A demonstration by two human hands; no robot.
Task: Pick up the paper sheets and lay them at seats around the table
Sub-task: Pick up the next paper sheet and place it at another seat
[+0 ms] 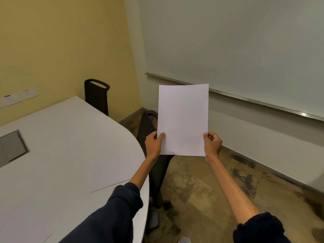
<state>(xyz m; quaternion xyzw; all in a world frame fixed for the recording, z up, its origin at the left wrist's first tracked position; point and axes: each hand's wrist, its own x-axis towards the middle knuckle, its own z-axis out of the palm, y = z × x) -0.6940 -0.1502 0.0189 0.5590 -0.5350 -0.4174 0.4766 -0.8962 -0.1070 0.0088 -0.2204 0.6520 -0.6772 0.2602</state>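
Note:
I hold white paper sheets point(183, 118) upright in front of me, off the right edge of the table. My left hand point(154, 145) pinches the lower left edge, thumb on the front. My right hand point(212, 144) grips the lower right edge. How many sheets are in the stack I cannot tell. The white rounded table point(66, 151) fills the left of the view. One sheet point(112, 183) lies flat on it near my left forearm, and the corner of another sheet point(26, 230) shows at the bottom left.
A black chair point(97, 95) stands at the table's far end by the yellow wall. Another black chair point(157, 169) is tucked at the table's right edge, below the paper. A grey hatch point(12, 146) is set into the tabletop. A whiteboard point(245, 50) covers the right wall.

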